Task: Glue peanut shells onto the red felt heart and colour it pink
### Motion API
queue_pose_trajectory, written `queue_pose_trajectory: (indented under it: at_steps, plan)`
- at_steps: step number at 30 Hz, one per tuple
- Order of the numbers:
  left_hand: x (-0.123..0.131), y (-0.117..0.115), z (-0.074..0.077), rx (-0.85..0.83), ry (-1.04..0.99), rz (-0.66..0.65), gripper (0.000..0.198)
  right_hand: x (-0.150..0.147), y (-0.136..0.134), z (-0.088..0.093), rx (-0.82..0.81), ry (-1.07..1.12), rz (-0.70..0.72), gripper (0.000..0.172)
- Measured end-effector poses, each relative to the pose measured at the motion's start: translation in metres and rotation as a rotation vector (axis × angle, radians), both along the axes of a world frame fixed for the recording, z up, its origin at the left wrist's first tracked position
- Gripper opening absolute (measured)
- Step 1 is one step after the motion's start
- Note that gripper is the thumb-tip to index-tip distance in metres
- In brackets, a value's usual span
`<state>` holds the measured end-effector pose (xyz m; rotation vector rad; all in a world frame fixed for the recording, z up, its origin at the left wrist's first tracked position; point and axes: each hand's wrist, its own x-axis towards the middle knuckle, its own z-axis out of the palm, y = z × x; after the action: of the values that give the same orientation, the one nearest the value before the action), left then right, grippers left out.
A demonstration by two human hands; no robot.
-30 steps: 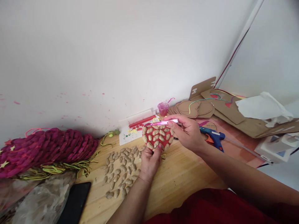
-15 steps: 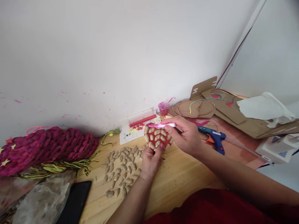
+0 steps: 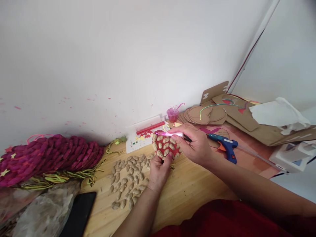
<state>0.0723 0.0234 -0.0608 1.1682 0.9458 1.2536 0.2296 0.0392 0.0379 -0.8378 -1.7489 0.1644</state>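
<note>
My left hand [image 3: 158, 172] grips the lower edge of a red heart-shaped piece [image 3: 165, 145] studded with peanut shells, holding it up above the wooden table [image 3: 187, 187]. My right hand [image 3: 195, 144] is closed round a pink and white pen-like tool [image 3: 170, 134], whose tip lies across the top left of the red piece. Several loose peanut shells [image 3: 128, 181] lie scattered on the table just left of my left hand.
A blue glue gun [image 3: 224, 144] lies right of my right hand. Cardboard cut-outs [image 3: 209, 114] and a pink cup [image 3: 172, 114] sit by the wall. A magenta woven piece [image 3: 46, 158] and a black phone [image 3: 79, 214] are at the left.
My right hand has slid the pink tool leftward and slightly down across the top of the red piece. My left hand holds it as before.
</note>
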Motion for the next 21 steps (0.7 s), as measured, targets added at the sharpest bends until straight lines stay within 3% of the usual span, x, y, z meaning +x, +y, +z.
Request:
queue_pose_trajectory:
  at_steps: [21]
  plan:
    - [0.0008, -0.0006, 0.0053, -0.108, 0.032, 0.064, 0.037, 0.0091, 0.0031, -0.0029, -0.07, 0.015, -0.034, 0.015]
